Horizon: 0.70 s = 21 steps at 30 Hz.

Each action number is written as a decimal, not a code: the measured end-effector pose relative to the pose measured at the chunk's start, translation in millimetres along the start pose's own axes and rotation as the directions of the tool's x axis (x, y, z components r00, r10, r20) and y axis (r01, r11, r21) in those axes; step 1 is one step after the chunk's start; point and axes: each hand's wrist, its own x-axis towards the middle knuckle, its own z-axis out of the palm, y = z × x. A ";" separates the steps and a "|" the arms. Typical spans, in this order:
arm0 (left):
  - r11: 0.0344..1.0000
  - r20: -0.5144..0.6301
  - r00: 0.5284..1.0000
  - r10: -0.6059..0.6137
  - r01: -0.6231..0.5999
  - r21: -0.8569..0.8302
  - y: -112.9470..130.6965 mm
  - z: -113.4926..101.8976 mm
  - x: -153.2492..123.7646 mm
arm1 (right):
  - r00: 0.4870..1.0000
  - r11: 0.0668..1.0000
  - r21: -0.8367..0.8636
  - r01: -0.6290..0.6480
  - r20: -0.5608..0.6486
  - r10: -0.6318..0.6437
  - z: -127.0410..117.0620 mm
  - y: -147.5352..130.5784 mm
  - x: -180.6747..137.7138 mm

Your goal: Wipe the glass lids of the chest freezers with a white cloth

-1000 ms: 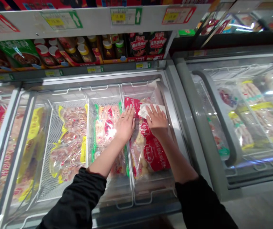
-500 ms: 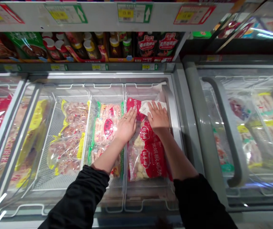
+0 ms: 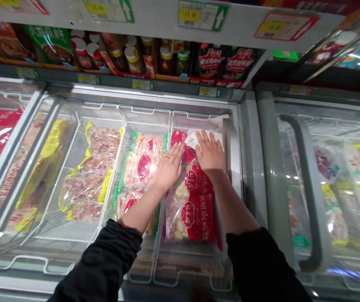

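Note:
My right hand [image 3: 210,152] lies flat with its fingers spread over a white cloth [image 3: 194,138]; the palm hides part of the cloth. Left of it, my left hand [image 3: 169,167] rests flat, fingers stretched and close together, with a ring on one finger. Both hands seem to be on the clear lid of a chest freezer [image 3: 244,167], above the goods. Beneath them, red and clear bags of pale round food [image 3: 195,216] fill the right wire compartment. Green-edged packs of pink sticks [image 3: 136,167] show below my left forearm.
Yellow-edged meat bags [image 3: 87,188] lie in the compartment to the left. A second freezer with a curved grey handle [image 3: 309,188] stands at the right. Behind, a shelf carries sauce jars [image 3: 132,58] and packets, with price tags [image 3: 202,14] above.
The head view has shifted and tilted slightly, so the shelf and freezer sit differently in the picture. Both hands stay flat in nearly the same places, the right one still on the cloth.

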 end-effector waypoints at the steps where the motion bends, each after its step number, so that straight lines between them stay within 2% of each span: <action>1: 1.000 -0.004 1.000 -0.001 0.001 0.003 0.0 -0.2 -0.1 | 1.000 1.000 0.004 -0.023 -0.008 0.023 -1.2 3.2 3.4; 3: 1.000 -0.015 1.000 0.005 -0.005 0.011 0.0 -0.4 -0.2 | 0.995 0.996 0.009 -0.089 -0.039 0.089 -0.6 6.1 -2.5; 6: 1.000 -0.040 0.999 0.008 -0.007 0.030 0.4 -0.2 -0.5 | 0.979 0.983 -0.012 -0.182 -0.099 0.180 7.1 -2.5 -28.5; 9: 0.996 -0.101 0.993 -0.062 0.069 0.059 0.8 1.0 -1.2 | 0.985 0.988 -0.055 -0.148 -0.103 0.142 14.5 -21.0 -42.1; 13: 0.989 -0.138 0.984 -0.111 0.123 0.086 -0.2 4.0 -2.6 | 1.000 0.999 -0.039 0.015 0.020 -0.014 8.5 -35.9 -13.9; 16: 0.987 -0.156 0.981 -0.113 0.129 0.099 -1.6 5.5 -3.8 | 0.992 0.994 -0.020 0.108 0.068 -0.107 -3.3 -29.5 14.2; 18: 0.985 -0.167 0.979 -0.116 0.135 0.110 -2.1 5.6 -4.5 | 0.994 0.996 -0.024 0.089 0.067 -0.087 -8.0 -20.7 18.6; 21: 0.983 -0.170 0.978 -0.118 0.140 0.123 -1.8 5.5 -4.9 | 0.999 0.999 -0.033 -0.003 0.049 0.005 -4.9 -13.8 0.6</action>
